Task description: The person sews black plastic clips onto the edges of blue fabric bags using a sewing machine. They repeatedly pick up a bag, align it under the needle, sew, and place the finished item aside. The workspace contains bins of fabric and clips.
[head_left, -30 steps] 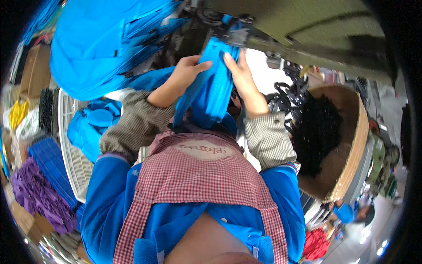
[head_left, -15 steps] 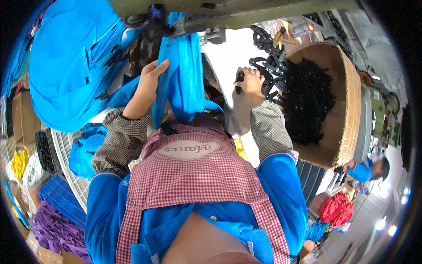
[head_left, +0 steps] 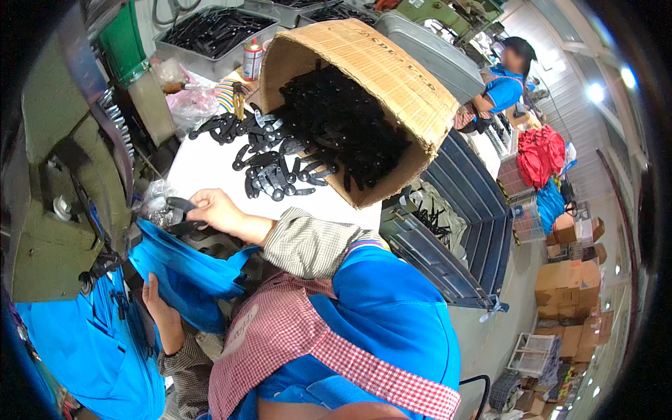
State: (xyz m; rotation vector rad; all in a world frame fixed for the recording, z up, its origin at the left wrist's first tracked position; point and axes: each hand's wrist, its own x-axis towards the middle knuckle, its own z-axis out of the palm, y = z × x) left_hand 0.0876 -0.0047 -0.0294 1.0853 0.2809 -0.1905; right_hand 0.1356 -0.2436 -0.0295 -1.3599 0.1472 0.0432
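Note:
Between the finger and thumb of my right hand (head_left: 215,213) is a black plastic piece (head_left: 180,204), held beside the green machine (head_left: 59,182), near a small clear bag (head_left: 157,206). My left hand (head_left: 159,308) grips the lower left side of a blue fabric item (head_left: 185,273), whose upper edge lies under the machine's head; some of the fingertips are hidden by the cloth. Several similar black pieces (head_left: 269,171) are heaped on the white table surface (head_left: 192,164), spilling from a cardboard box (head_left: 392,70) full of them.
Blue bags (head_left: 77,350) hang at lower left. Metal trays of black parts (head_left: 213,38), a spray can (head_left: 252,59) and pliers (head_left: 238,101) stand behind the box. A blue metal bin (head_left: 476,238), red bags (head_left: 535,157) and stacked cartons (head_left: 560,287) are at right, near another person (head_left: 504,87).
The head view has swung toward the box. My right hand left the cloth, took a black piece from near the pile and brought it leftward to the machine. My left hand stays on the fabric.

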